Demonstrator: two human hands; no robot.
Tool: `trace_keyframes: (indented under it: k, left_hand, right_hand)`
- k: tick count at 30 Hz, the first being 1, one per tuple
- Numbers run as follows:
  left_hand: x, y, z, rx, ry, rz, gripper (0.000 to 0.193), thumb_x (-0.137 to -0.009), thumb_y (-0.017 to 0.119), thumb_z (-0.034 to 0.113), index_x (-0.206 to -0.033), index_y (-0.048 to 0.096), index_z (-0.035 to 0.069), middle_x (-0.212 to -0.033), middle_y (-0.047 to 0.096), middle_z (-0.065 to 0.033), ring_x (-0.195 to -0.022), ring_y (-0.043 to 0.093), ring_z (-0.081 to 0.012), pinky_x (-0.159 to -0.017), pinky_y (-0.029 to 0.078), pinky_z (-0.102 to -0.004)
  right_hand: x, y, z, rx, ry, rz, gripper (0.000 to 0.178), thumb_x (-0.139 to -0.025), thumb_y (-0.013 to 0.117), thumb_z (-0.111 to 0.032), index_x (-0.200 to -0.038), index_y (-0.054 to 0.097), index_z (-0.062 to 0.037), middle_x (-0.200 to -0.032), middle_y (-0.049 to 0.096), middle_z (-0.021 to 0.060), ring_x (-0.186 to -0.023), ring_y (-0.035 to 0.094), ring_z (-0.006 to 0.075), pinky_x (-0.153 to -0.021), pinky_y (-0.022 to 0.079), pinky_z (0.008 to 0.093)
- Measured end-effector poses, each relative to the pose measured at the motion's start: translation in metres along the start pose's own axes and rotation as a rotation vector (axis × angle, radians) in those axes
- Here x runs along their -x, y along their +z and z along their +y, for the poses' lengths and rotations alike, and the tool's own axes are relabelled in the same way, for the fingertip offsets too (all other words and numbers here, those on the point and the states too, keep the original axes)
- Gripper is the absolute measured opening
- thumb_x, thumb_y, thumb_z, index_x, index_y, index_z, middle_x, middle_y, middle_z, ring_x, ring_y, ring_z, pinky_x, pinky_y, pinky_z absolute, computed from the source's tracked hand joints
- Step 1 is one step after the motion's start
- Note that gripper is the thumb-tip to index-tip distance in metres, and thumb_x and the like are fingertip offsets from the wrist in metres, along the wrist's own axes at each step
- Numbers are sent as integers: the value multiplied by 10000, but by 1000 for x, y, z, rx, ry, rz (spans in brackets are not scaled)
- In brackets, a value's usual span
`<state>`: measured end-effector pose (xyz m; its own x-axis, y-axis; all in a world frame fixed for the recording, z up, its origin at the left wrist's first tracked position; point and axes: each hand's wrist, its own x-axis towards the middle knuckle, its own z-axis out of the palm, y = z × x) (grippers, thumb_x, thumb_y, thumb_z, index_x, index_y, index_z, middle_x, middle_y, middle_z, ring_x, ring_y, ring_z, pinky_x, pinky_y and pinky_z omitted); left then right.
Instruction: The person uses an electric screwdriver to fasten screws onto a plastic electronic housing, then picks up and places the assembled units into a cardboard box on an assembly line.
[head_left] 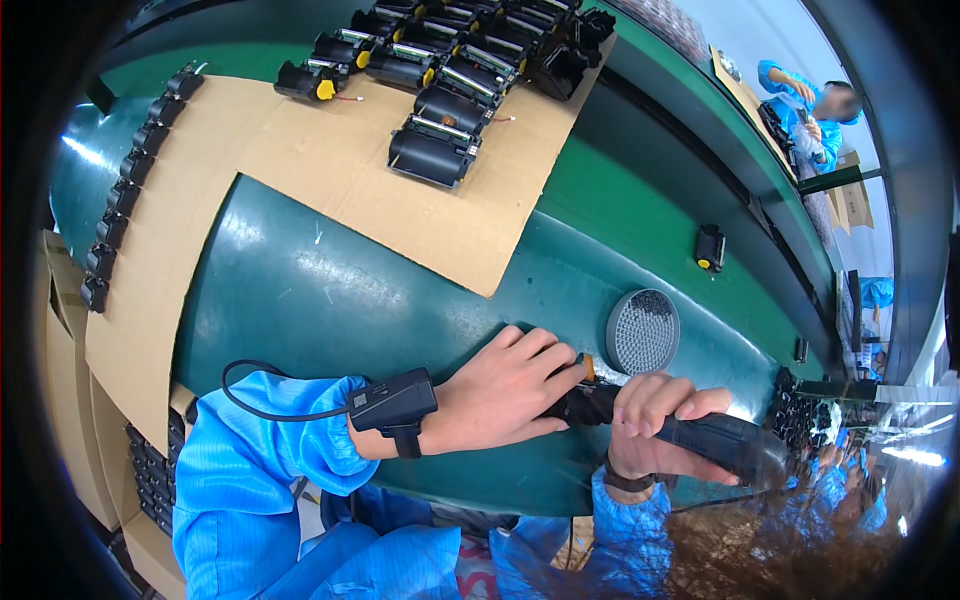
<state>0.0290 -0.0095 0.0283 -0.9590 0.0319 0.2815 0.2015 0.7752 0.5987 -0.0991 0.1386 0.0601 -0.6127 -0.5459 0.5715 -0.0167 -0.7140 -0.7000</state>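
Observation:
My right hand (655, 420) is closed around a black power screwdriver (730, 445), whose front end points left. At that end lies a small black plastic unit (572, 408) with a yellow piece on its far side. My left hand (505, 395) holds the unit against the green table (330, 290), its fingers bent over it; much of the unit is covered by the hand. Just beyond my right hand stands a round grey dish (612, 335) with a grid of small holes and dark bits gathered at its far side.
Brown cardboard (390, 220) covers the far and left table. Several black units (433, 155) with yellow wheels crowd its far end; a row of black parts (124, 196) lines its left edge. One unit (710, 247) sits farther right. Co-workers (810, 115) in blue work beyond.

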Motion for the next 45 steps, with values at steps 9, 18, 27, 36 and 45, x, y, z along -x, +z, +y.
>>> trace_keyframes:
  k: [9, 18, 27, 36, 45]
  left_hand:
    - [-1, -1, 1, 5, 4, -9, 592, -836, 782, 405, -1294, 632, 61, -1222, 578, -74, -1185, 521, -268, -969, 421, -413]
    - [-1, 1, 2, 20, 19, 15, 600, -833, 793, 397, -1307, 641, 62, -1228, 596, -77, -1190, 518, -274, -975, 425, -413]
    - [-4, -8, 9, 22, -26, 11, 606, -792, 846, 315, -1309, 644, 71, -1237, 596, -86, -1189, 532, -298, -972, 433, -424]
    - [31, -104, 30, -113, -235, -53, 544, -758, 837, 203, -1246, 620, 100, -1335, 511, -153, -1285, 486, -388, -1019, 468, -487]
    - [73, -69, 25, -343, -64, -208, 553, -877, 620, 58, -1414, 550, 169, -1507, 412, -245, -1345, 491, -420, -1053, 517, -435]
  right_hand:
    - [-2, 2, 6, 101, 45, -58, 840, -808, 438, -920, -1006, 429, -104, -640, 481, 29, -474, 474, 164, -435, 439, 314]
    - [3, 3, 3, 59, 42, -56, 903, -771, 471, -937, -1004, 468, -64, -642, 526, 49, -479, 504, 167, -458, 468, 330]
    - [-27, -51, -61, -41, -118, 252, 797, -902, 403, -869, -1061, 515, -96, -662, 487, 21, -482, 450, 133, -433, 391, 296]
    - [0, -120, -64, 76, -147, 437, 759, -947, 405, -823, -1065, 564, -91, -649, 491, 20, -465, 453, 126, -430, 375, 257]
    - [18, -134, -56, 34, -97, 434, 816, -857, 578, -823, -1152, 566, -62, -703, 514, 18, -534, 484, 102, -481, 377, 231]
